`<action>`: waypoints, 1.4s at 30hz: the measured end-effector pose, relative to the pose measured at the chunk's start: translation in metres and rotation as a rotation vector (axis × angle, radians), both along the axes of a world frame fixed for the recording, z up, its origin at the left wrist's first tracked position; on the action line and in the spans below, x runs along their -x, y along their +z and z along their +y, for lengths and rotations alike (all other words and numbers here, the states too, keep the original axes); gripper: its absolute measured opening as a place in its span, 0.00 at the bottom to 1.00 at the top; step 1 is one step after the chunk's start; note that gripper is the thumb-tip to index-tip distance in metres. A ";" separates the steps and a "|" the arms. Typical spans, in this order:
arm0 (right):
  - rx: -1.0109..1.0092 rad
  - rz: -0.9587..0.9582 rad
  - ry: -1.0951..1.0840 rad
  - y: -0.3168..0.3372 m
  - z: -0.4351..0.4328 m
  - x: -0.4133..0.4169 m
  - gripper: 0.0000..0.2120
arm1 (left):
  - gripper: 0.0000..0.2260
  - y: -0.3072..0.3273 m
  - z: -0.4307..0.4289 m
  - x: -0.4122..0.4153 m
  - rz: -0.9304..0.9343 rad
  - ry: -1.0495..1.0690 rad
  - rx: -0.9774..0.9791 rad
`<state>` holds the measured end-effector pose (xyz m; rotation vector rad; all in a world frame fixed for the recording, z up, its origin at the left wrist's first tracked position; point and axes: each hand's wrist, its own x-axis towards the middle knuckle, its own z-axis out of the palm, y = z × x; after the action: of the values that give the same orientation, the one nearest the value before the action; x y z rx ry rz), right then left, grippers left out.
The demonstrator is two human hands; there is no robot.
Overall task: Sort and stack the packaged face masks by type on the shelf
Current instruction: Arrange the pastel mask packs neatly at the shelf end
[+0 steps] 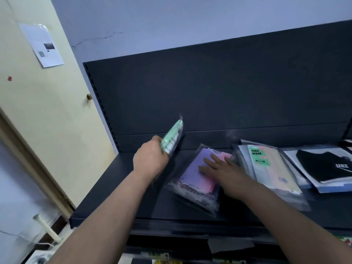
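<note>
Dark shelf: left fingers clutch green pack; right fingers flat on purple pack.

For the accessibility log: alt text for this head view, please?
Left hand holds a green mask pack upright above a dark shelf; right hand lies flat on a purple-pink pack.

Cream door, brass knob, taped paper notice.
</note>
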<state>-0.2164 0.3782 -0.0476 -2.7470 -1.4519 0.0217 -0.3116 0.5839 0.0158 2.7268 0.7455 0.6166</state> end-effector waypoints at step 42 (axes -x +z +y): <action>-0.263 -0.268 -0.143 -0.016 0.219 0.066 0.30 | 0.18 -0.048 0.213 0.027 -0.470 -0.066 0.330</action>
<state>-0.2822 0.5976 -0.0636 -2.7010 -1.1979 -0.5205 -0.3389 0.7971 -0.0321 2.1784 0.5741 0.9744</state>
